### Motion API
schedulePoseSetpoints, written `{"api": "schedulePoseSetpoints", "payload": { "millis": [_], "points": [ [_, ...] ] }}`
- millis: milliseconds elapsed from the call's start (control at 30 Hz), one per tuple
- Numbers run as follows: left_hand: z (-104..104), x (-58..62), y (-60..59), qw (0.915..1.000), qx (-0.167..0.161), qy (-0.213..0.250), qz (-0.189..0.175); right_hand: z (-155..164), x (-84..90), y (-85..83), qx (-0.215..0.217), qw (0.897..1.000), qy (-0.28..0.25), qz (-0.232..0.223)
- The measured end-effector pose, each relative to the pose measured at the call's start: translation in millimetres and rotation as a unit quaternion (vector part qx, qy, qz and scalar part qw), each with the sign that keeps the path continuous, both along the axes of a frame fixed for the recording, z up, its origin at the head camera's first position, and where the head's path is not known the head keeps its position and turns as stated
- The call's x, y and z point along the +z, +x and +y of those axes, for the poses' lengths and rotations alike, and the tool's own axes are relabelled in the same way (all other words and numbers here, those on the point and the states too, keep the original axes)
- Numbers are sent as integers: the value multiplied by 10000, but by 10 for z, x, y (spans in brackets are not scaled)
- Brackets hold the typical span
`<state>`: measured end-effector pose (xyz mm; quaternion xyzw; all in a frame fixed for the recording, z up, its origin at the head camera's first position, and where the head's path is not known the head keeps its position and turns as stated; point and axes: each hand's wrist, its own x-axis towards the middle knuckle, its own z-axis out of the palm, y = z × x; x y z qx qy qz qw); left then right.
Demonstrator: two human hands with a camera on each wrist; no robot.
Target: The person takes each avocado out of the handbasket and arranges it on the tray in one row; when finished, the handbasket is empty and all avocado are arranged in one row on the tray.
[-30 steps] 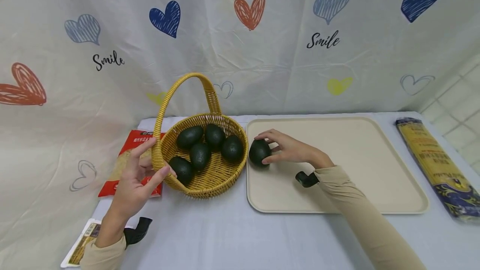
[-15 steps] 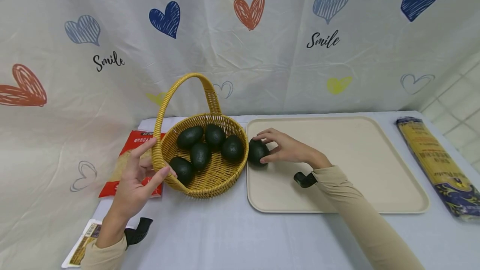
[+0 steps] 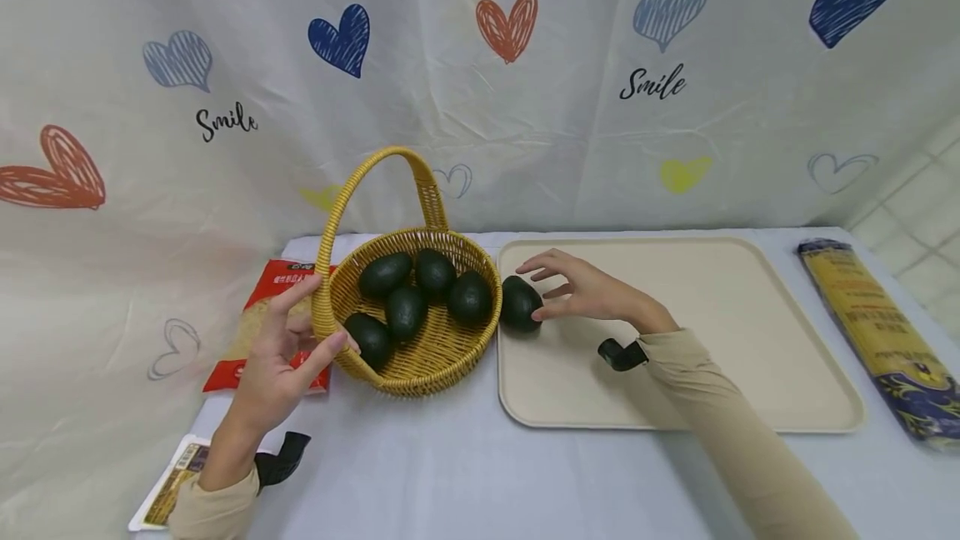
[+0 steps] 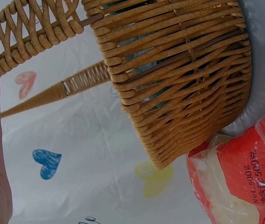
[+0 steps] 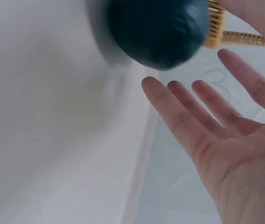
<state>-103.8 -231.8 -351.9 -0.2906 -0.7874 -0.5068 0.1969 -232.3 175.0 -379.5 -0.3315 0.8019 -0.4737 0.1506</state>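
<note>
A woven yellow basket (image 3: 420,357) with a tall handle holds several dark green avocados (image 3: 405,307). One more avocado (image 3: 519,303) lies on the beige tray (image 3: 712,340) at its left edge, right beside the basket. My right hand (image 3: 581,290) hovers just right of that avocado with its fingers spread. The right wrist view shows the avocado (image 5: 158,28) clear of the open palm (image 5: 226,140). My left hand (image 3: 296,336) stands against the basket's left side, fingers straight and thumb on the rim. In the left wrist view the basket wall (image 4: 179,84) fills the frame.
A red bag of grain (image 3: 258,327) lies left of the basket behind my left hand. A flat packet (image 3: 168,490) sits at the front left table corner. A long yellow and blue pasta pack (image 3: 877,332) lies right of the tray. A heart-print cloth hangs behind.
My right hand has let go of the avocado on the tray and spread its fingers. The avocado stays by the tray's left edge. The left hand has not moved.
</note>
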Motion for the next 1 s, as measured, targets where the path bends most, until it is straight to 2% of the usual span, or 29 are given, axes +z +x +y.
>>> {"api": "schedulePoseSetpoints", "payload": {
  "millis": [133,300,500,733,1000],
  "points": [
    [-8,14,-10,10000,-10,25,-27,-42,157,12,-30,9996,111,251],
    [-7,33,8,9999,132,-40,-75,-178,344,58,108,9971,130,737],
    [-7,29,21,9999,146,-39,-67,-461,462,135,371,9908,137,1293],
    [-18,23,-2,10000,-38,9,-50,-798,407,192,483,9833,116,1752],
    [-10,20,0,10000,-40,13,-38,-1055,284,173,361,9872,356,1510]
  ]
}}
